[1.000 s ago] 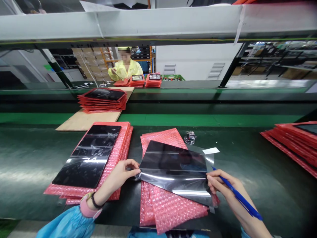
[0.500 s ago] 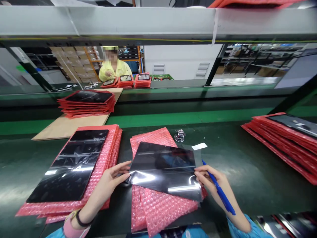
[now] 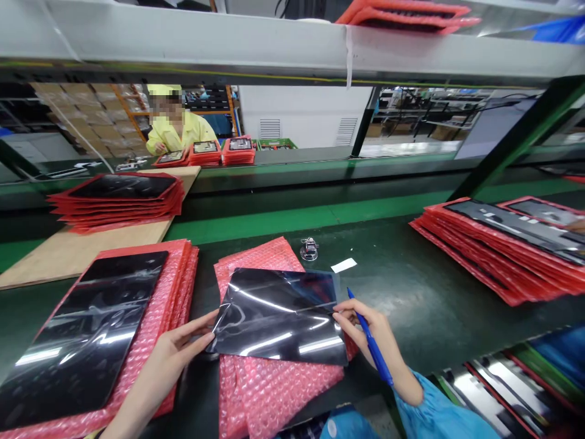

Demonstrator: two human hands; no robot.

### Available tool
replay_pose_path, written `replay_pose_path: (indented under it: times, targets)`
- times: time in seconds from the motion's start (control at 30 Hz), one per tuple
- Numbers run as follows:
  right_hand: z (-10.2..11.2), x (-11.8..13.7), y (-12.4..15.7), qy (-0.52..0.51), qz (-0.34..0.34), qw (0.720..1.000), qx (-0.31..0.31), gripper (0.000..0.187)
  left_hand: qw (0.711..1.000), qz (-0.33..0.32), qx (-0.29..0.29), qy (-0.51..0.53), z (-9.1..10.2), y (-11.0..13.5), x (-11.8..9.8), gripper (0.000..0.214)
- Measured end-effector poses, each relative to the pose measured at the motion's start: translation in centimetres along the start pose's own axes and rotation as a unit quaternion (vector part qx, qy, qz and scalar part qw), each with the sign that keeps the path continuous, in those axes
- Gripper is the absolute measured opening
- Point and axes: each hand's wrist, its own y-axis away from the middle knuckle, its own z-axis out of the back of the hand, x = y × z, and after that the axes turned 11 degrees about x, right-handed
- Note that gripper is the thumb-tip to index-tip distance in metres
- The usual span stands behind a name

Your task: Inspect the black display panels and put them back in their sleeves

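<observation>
Though bedded on the dark green belt (image 3: 411, 286), atop pink bubble-wrap pouches (image 3: 274, 390), held only edgewise: glossy black rectangular panel (image 3: 278, 314), left hand (image 3: 171, 360) nipping one corner, right hand (image 3: 386, 344) the far edge. Could easily scratch it with the blue plastic pen (image 3: 371, 341) clamped in those right fingers.

bright overhead light | glare on black panel (image 3: 278, 314) | edges warped

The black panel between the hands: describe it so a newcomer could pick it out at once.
On the dark green belt, find the middle pile of pink bubble wrap. The black panel lies on it. Unlike the panel on the left stack, hands touch both ends: left hand one side, right hand with blue pen the other.
</observation>
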Motion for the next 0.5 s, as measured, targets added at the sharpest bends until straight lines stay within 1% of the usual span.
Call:
replay_pose_path:
  times: [0.13, 0.3, 0.5]
  targets:
    - [0.0, 0.0, 0.0, 0.033, 0.031, 0.999, -0.004, 0.006, 1.0, 0.01, -0.009, -0.015, -0.2, -0.1, -0.3, 0.059]
    - [-0.1, 0.3, 0.2, 0.087, 0.077, 0.993, -0.025, 0.008, 0.999, 0.024, -0.029, -0.012, -0.5, 0.2, -1.0, 0.059]
    - [-0.3, 0.5, 0.2, 0.128, 0.118, 0.984, -0.039, 0.011, 0.999, 0.021, -0.028, 0.002, -0.5, 0.2, -1.0, 0.059]
